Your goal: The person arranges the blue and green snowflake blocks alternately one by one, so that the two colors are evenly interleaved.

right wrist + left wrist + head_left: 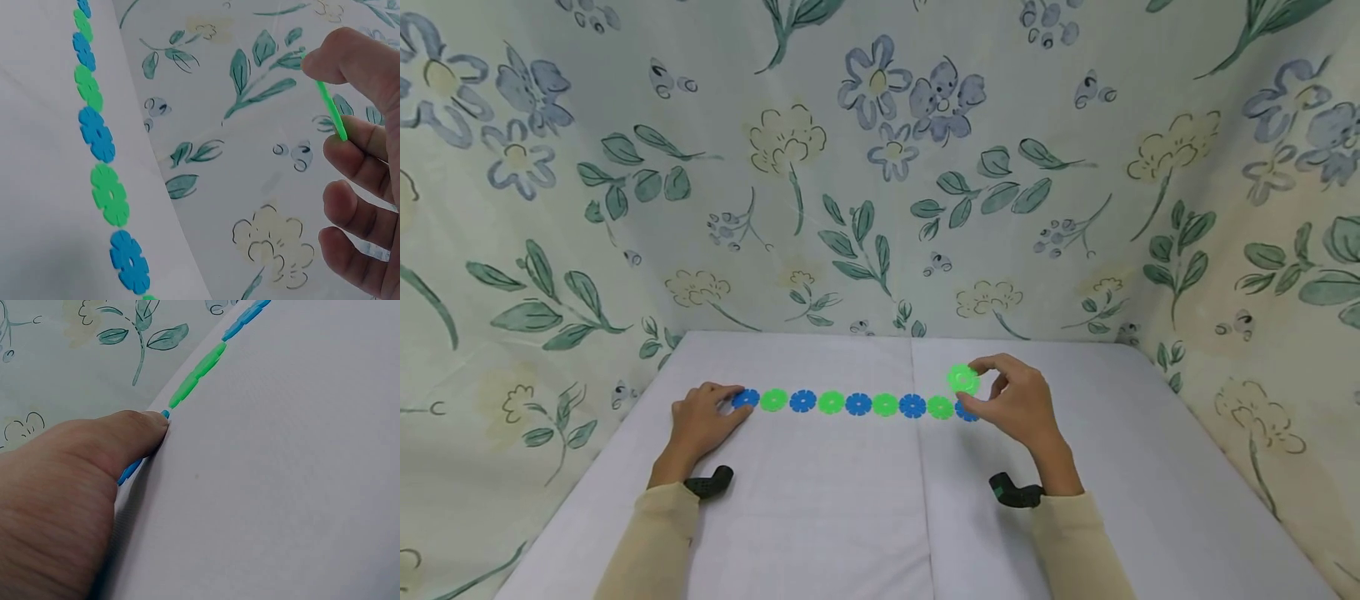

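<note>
A row of flower-shaped notched plastic discs, blue and green by turns, runs across the white tabletop. At its left end my left hand (700, 423) holds a blue disc (746, 399) by its edges between thumb and forefinger. The thumb (140, 434) covers part of that disc in the left wrist view. Above the row's right end, my right hand (1017, 400) pinches a green disc (962, 380) by its rim, raised off the table. That disc appears edge-on in the right wrist view. The blue end disc (967, 412) lies partly behind the right thumb, next to another green disc (940, 407).
A white cloth (820, 508) with a crease right of its middle covers the table. Floral curtains (865, 242) hang behind the table and along both sides. Each wrist wears a black camera mount, one on the left (711, 483) and one on the right (1015, 492).
</note>
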